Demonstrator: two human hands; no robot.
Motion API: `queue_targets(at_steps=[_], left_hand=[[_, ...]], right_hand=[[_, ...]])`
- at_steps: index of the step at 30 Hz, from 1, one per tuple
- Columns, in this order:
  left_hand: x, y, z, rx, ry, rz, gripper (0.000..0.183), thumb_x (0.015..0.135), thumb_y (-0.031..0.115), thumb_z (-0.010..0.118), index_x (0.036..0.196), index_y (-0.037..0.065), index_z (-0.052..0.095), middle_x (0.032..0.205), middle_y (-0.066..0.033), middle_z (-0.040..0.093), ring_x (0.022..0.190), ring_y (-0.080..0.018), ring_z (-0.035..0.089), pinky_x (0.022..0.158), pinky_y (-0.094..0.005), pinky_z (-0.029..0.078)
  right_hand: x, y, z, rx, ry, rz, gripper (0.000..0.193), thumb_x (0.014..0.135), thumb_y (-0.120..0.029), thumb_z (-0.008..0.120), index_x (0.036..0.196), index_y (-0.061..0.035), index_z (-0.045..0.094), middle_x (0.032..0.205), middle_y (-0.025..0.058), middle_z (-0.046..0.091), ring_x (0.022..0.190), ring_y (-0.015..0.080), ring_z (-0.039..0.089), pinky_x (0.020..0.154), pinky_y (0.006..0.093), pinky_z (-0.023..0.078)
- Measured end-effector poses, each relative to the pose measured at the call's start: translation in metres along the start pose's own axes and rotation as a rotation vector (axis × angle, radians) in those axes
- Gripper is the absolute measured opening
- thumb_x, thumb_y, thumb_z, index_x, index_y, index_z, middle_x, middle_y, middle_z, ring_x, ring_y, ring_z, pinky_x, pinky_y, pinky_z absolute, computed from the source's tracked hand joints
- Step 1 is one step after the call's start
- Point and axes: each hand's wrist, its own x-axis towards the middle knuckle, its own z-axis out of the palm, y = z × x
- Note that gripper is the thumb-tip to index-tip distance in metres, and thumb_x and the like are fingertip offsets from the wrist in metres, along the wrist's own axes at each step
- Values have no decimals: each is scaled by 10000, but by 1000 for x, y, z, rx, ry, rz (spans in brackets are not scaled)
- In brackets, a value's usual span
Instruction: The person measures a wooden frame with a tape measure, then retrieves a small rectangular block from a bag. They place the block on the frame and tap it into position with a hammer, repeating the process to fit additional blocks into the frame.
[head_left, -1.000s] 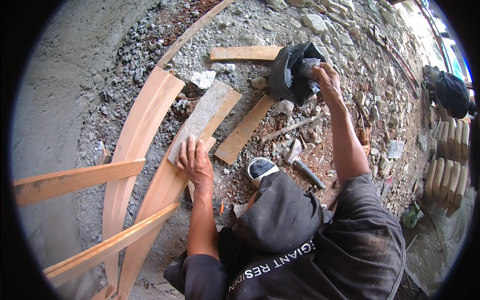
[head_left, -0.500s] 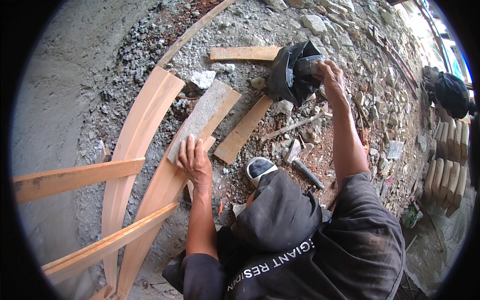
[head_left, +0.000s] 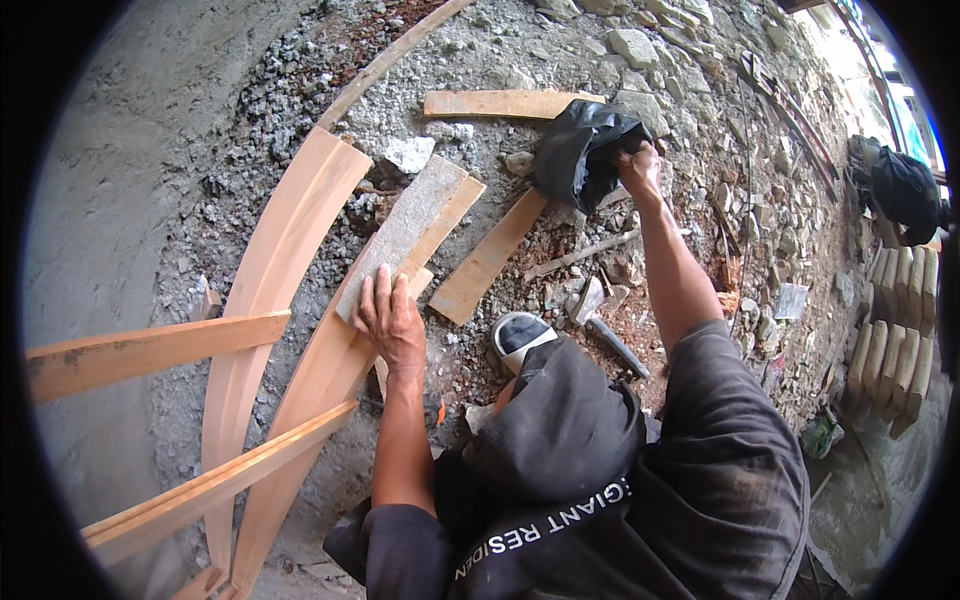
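My left hand [head_left: 392, 322] lies with its fingers extended on the lower end of a short board with a grey, rough face [head_left: 405, 225]. That board rests slantwise on a long wooden plank [head_left: 310, 400] of a timber frame. Farther off to the right, my right hand [head_left: 640, 172] reaches into the mouth of a black plastic bag [head_left: 568, 152]. Its fingers are hidden inside the bag, so what they hold does not show. The bag stands on the rubble, against the ends of two loose wood pieces, one slanting [head_left: 488, 260] and one lying crosswise [head_left: 480, 104].
A second long plank [head_left: 285, 255] and two cross boards, an upper one [head_left: 150, 355] and a lower one [head_left: 220, 485], make up the frame at left. A hammer [head_left: 618, 347] lies near my shoe [head_left: 522, 335]. Stacked pale bags [head_left: 890, 370] stand far right, beside a dark bag [head_left: 905, 195].
My right hand has gone from the bag's rim into its mouth, shifting slightly left and nearer. The bag's opening has tipped toward the hand. My left hand stays on the board.
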Motion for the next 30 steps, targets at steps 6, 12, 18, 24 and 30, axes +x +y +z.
queue_targets(at_steps=[6,12,18,24,30], left_hand=[[1,1,-2,-44,-4,-4,290,812,76,617,1093,143,623,1306,-46,537,1228,-273,454,1006,-460,296],[4,2,-2,-46,-1,1,270,826,95,602,1092,141,625,1305,-51,537,1226,-272,456,1008,-452,298],[0,1,-1,-31,12,-8,245,833,108,599,1072,145,636,1299,-44,542,1218,-266,465,1000,-442,304],[4,4,0,-26,60,-2,285,791,88,661,1065,158,622,1268,-42,566,1202,-267,471,982,-453,310],[3,2,0,-46,62,0,294,789,86,660,1074,151,624,1253,-44,572,1197,-265,473,987,-453,311]], right_hand=[[-17,-15,1,-302,145,-106,169,798,-180,637,945,-100,664,996,136,634,956,313,604,823,391,482],[-25,-25,-7,-107,228,-257,156,819,-185,630,959,-135,679,1007,91,609,959,282,592,799,378,477],[-40,-48,-4,20,165,-421,120,834,-200,644,908,-117,689,923,79,628,862,267,621,740,356,483],[-44,-64,9,147,-146,-282,180,846,-190,623,968,-70,681,906,145,675,868,300,653,764,351,495],[-34,-69,20,47,-150,-335,257,867,-248,564,972,-34,660,892,198,663,886,354,636,789,400,486]])
